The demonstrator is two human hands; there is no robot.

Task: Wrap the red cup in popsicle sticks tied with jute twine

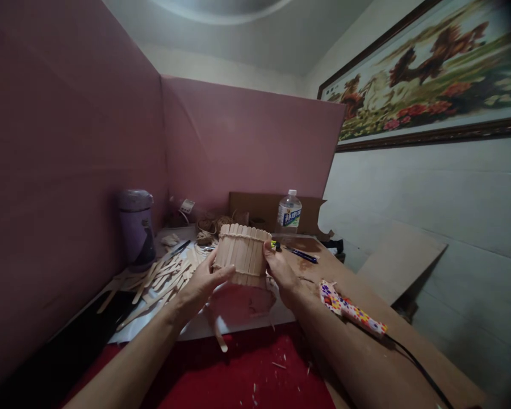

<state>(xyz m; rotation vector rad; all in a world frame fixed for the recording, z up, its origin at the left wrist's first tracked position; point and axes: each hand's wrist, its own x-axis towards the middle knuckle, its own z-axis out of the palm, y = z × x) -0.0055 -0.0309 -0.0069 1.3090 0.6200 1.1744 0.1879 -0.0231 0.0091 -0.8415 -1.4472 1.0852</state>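
Between my two hands is a round container made of upright wooden craft sticks, with thin bands of cord near its top and bottom. My left hand grips its lower left side, thumb across the front. On the right side, my right hand is closed around the wall with the thumb near the rim. The container is held above the table, slightly tilted. Its inside and the fingers behind it are hidden. Loose craft sticks lie in a scattered pile to the left of my left hand.
A floral-patterned glue gun with a black cord lies at the right. Behind stand a clear bottle and a purple flask. A dark pen-like tool rests on the brown board. Red cloth with wood scraps covers the front.
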